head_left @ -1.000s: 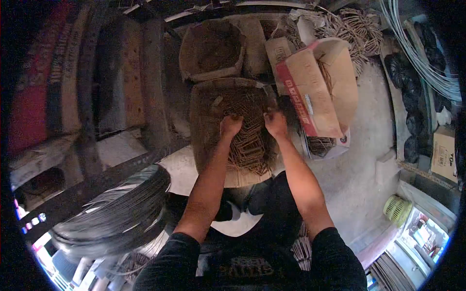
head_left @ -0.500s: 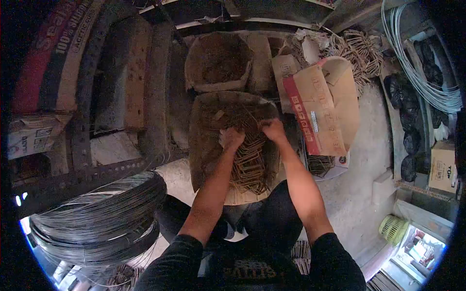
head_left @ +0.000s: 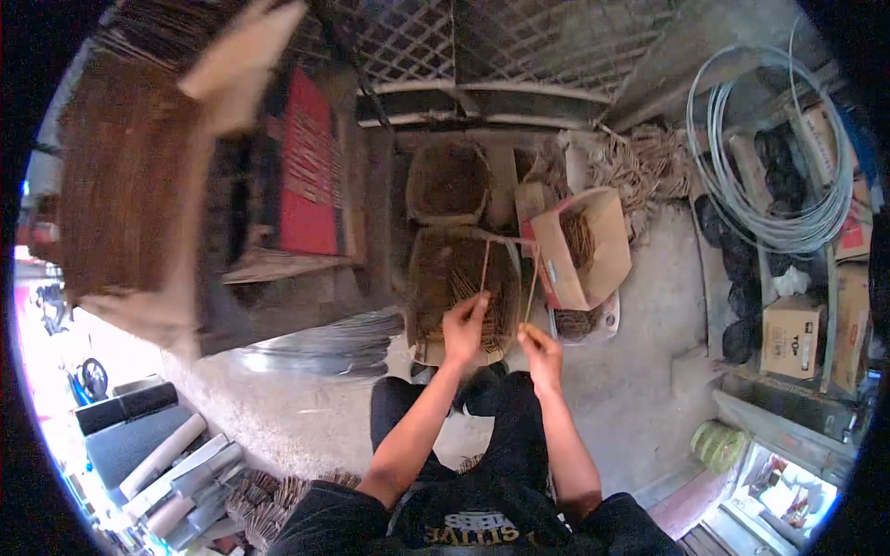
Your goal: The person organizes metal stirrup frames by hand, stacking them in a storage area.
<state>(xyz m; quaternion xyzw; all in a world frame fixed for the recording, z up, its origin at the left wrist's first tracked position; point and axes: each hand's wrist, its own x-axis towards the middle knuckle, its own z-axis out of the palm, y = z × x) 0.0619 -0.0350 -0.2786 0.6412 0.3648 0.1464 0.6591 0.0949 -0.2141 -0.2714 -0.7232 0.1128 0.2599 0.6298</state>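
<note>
My left hand (head_left: 465, 330) and my right hand (head_left: 541, 356) are both closed on a thin, rusty metal rod bent into a rectangle, a rebar stirrup (head_left: 485, 267). Each hand pinches one long side near the lower end, and the far short side points away from me. Beneath it stands an open carton (head_left: 415, 278) with more rusty stirrups (head_left: 461, 285) piled inside. The lower end of the held stirrup is hard to make out near my fingers.
Right of the carton stands a cardboard box (head_left: 607, 269) holding more stirrups. Another worn carton (head_left: 449, 151) sits behind. A shelf with a red box (head_left: 309, 167) is at left, near a black wire coil (head_left: 320, 345). Pale wire coils (head_left: 705, 139) hang at right.
Both hands have come up out of the carton and back toward me, with a rebar stirrup now held between them. My view has shifted, showing more of the left side and the wall lattice.
</note>
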